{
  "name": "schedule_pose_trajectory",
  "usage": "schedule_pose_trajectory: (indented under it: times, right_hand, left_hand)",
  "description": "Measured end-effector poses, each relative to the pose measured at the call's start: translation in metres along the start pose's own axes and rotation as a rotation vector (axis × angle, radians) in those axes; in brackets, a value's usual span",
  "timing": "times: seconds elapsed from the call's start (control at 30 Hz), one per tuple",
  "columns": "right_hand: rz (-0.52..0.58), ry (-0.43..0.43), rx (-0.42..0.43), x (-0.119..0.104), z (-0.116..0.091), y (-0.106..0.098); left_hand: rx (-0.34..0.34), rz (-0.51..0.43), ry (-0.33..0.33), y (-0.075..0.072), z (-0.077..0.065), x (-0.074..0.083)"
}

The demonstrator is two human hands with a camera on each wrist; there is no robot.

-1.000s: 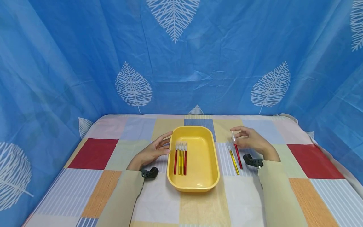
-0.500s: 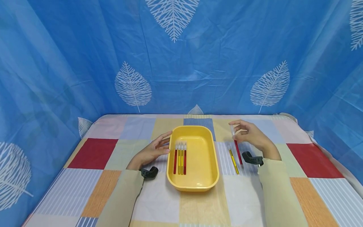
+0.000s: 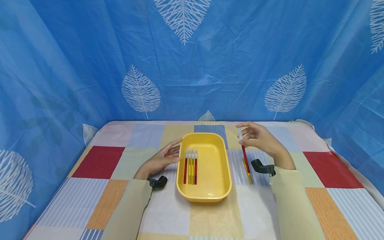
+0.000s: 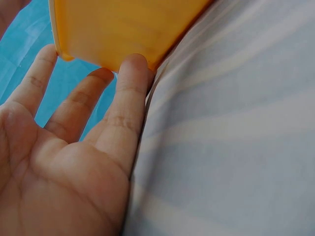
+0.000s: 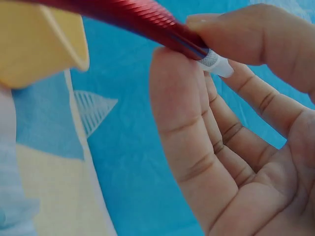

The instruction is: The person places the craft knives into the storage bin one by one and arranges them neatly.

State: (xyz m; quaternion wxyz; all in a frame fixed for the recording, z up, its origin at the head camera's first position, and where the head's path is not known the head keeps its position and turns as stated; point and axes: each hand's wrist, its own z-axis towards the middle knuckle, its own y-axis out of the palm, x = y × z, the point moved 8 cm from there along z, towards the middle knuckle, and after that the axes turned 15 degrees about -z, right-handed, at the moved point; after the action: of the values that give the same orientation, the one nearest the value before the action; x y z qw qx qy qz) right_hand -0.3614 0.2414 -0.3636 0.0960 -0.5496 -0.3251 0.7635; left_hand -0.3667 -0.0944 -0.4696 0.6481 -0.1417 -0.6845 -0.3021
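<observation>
My right hand (image 3: 261, 141) pinches a red craft knife (image 3: 245, 158) with a translucent cap between thumb and fingertips, near its cap end. Raised off the table, the knife slants with its cap upward. In the right wrist view, the red handle (image 5: 142, 22) meets a knurled silver collar. A yellow craft knife (image 3: 250, 179) lies on the cloth, partly hidden behind the red one. My left hand (image 3: 160, 161) touches the left side of a yellow tray (image 3: 213, 170), its fingers fairly straight against the wall. Inside the tray, red craft knives (image 3: 185, 171) and yellow ones (image 3: 189, 173) lie side by side, caps away from me.
A patchwork cloth (image 3: 168, 213) covers the table. Blue curtains (image 3: 222, 66) with white leaf prints hang behind and at both sides. The tray stands between my hands, with its right half bare.
The right hand has lifted the red craft knife from the table and carried it leftward, over the yellow one. The left hand and the tray have stayed in place.
</observation>
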Motion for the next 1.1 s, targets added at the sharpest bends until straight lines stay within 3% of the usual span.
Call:
schedule_pose_trajectory:
  times: [0.23,0.5,1.1]
  right_hand:
    - [-0.020,-0.024,-0.010,-0.020,0.004,0.010]
    - [0.056,-0.086,-0.033,-0.040,0.008,0.025]
    - [0.067,-0.057,-0.119,-0.057,0.028,0.076]
  left_hand:
    - [0.011,0.002,-0.004,-0.001,0.000,0.000]
    - [-0.005,-0.003,0.004,-0.001,-0.002,0.000]
    - [0.005,0.000,0.003,-0.001,-0.002,0.000]
